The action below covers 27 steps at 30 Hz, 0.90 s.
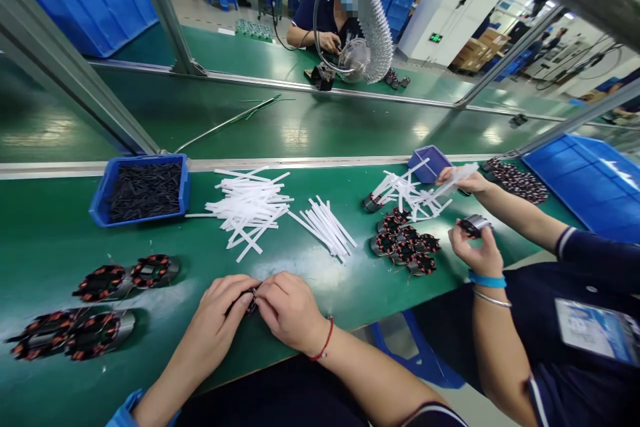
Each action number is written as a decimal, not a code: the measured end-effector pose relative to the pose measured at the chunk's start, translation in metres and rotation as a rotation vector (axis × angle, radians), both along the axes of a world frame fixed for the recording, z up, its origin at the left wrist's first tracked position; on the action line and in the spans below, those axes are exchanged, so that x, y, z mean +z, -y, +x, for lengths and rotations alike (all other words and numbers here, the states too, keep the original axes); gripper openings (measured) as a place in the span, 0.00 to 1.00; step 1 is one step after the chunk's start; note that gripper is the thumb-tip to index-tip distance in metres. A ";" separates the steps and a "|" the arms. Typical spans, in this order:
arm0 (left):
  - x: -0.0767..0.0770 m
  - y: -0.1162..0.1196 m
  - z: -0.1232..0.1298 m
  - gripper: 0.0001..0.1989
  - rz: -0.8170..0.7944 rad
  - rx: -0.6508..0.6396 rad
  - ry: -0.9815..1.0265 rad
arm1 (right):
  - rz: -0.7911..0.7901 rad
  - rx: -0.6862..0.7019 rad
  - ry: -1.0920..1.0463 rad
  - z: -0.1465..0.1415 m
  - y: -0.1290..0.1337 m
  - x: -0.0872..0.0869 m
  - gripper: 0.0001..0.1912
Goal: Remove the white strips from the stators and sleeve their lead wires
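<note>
Near the bench's front edge, my left hand (220,312) is closed around a small dark motor stator (251,305), mostly covered by fingers. My right hand (289,310) pinches at the stator's right side, its fingertips touching it. Beyond my hands lie a loose heap of white strips (247,207) and a neater bundle of white strips (327,227). To the left, several stators with copper windings (103,282) rest on the green bench. A blue bin (184,197) of thin black pieces stands behind them.
At right, a co-worker's hands (480,250) hold a stator and white strips, beside more stators (405,243) and a purple bin (431,163). A metal rail (300,163) crosses behind. Another person sits opposite, near a clear flexible duct (379,27). Large blue crates stand at both sides.
</note>
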<state>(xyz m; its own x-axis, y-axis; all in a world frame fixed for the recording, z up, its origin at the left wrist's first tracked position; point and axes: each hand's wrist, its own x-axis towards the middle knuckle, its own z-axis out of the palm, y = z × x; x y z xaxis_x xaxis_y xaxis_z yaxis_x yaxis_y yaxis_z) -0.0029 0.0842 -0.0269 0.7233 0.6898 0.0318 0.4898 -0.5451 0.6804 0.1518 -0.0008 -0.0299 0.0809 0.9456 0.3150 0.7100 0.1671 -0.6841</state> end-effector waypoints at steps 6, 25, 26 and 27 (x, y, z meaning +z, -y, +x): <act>-0.006 -0.004 -0.003 0.13 -0.011 -0.044 -0.003 | -0.371 -0.216 -0.765 -0.004 -0.012 0.003 0.04; 0.034 0.002 0.024 0.08 -0.260 0.054 -0.052 | -0.271 -0.280 -0.963 0.011 0.004 0.014 0.05; 0.034 0.002 0.024 0.08 -0.256 0.050 -0.048 | -0.261 -0.275 -0.952 0.011 0.003 0.014 0.05; 0.033 0.002 0.024 0.08 -0.254 0.045 -0.046 | -0.256 -0.270 -0.944 0.011 0.003 0.015 0.04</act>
